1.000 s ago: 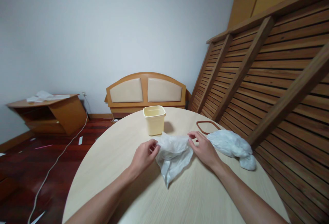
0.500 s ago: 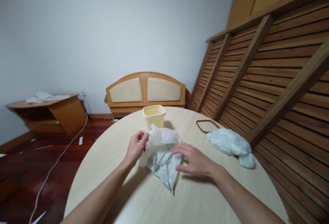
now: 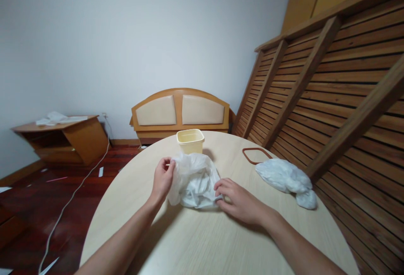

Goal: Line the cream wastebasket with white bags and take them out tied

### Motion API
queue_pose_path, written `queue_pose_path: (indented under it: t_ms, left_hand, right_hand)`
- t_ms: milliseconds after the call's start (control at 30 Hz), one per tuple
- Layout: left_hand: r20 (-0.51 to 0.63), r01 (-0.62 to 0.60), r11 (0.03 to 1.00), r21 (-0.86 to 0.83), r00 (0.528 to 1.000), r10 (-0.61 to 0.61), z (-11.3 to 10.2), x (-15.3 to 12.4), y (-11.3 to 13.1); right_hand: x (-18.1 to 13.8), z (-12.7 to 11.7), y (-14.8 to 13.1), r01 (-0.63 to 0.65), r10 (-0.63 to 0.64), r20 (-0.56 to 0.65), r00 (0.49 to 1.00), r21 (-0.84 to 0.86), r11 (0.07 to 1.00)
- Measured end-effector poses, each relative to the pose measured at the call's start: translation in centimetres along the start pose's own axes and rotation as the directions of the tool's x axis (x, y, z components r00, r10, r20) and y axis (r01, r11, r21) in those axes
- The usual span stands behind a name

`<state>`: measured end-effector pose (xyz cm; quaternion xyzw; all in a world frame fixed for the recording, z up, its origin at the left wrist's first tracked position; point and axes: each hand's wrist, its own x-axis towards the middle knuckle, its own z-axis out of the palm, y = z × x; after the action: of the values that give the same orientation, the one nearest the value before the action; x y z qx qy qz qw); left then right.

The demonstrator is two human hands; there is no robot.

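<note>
A thin white plastic bag [image 3: 195, 182] lies spread and crumpled on the round table [image 3: 183, 241], in front of a pale yellow square bin [image 3: 191, 142]. My left hand [image 3: 163, 178] pinches the bag's upper left edge between thumb and fingers. On the other side, my right hand [image 3: 238, 201] grips the bag's lower right edge, its fingers curled round the plastic. The bin stands upright just behind the bag, its lower part covered by the plastic.
A brown rounded frame [image 3: 256, 156] lies at the table's right, touching or close to a bunched white bag [image 3: 287, 180]. Slatted wooden panels [image 3: 347, 98] lean along the right side. Beyond the table stands a headboard [image 3: 179, 110]; at left, a low cabinet [image 3: 78, 138].
My right hand has closed on the bag's right edge and drawn its hanging corner up and right. My left hand has shifted slightly left with its edge, and the bag is spread wider.
</note>
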<state>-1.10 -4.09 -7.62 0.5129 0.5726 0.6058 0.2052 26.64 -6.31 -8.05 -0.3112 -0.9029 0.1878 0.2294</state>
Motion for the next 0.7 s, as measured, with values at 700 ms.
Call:
queue_pose_path:
  t_ms: [700]
  left_hand:
    - [0.546, -0.404, 0.875, 0.267, 0.811, 0.208, 2.3, -5.1, 0.5]
  right_hand:
    - [-0.5, -2.9, 4.5, -0.153, 0.283, -0.332, 0.900, 0.368, 0.917]
